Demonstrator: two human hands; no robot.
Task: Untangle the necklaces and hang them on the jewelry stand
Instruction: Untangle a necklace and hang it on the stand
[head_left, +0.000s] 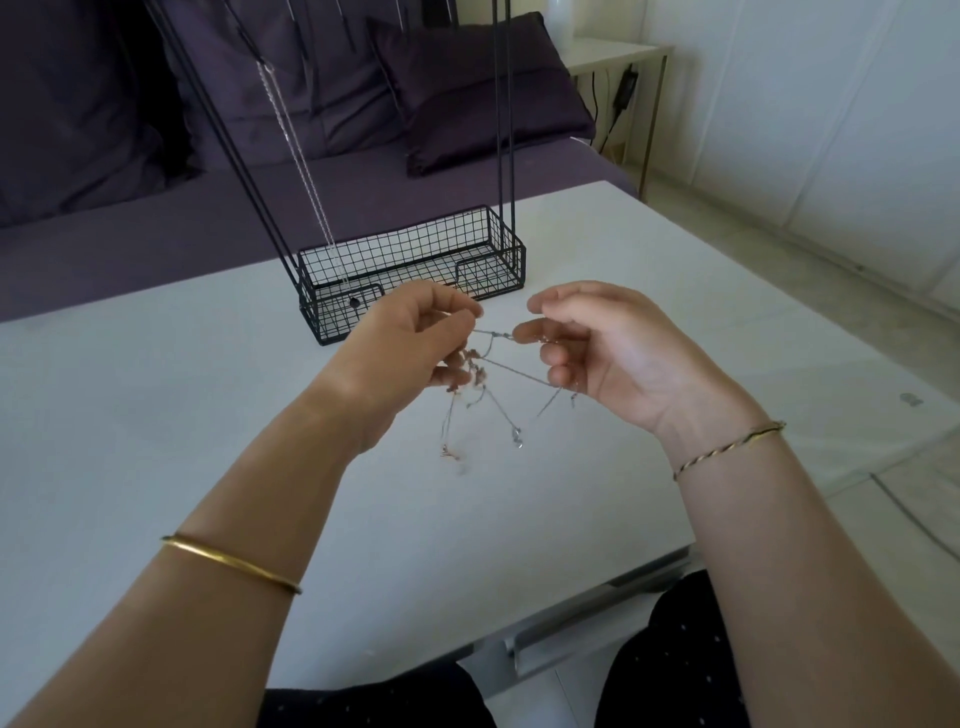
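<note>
A tangle of thin silver chain necklaces (485, 384) is held above the white bench (156, 415), pinched taut between the closed fingertips of the left hand (410, 343) and right hand (597, 348). Behind, one silver chain (306, 171) is hung on the black wire jewelry stand (415, 265).

The jewelry stand (410, 270) is your one obstacle: its wire basket sits on the table (156, 415), black rods rise at both ends, and a chain (306, 171) hangs near its left rods. On every other side of it you have bare tabletop.
</note>
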